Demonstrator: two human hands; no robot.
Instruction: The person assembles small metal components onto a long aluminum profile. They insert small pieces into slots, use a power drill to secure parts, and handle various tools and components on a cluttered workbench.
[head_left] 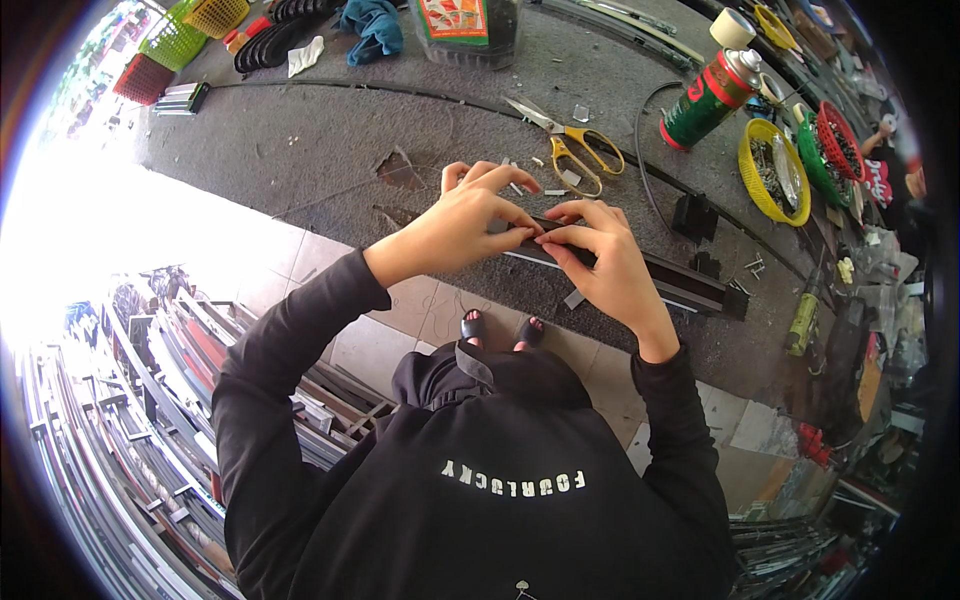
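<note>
Left hand [468, 228] and right hand [603, 250] meet, fingertips curled, at the dark bar [690, 287] on the worktop [300, 140]; whether they pinch it cannot be told. Handling seems unfinished; how much remains is unclear.

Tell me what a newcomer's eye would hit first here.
Probably the left hand and right hand, fingertips close together at a long dark bar, mid-picture. Just beyond them, yellow-handled scissors lie on the grey surface. A red-and-green spray can stands out at upper right.
</note>
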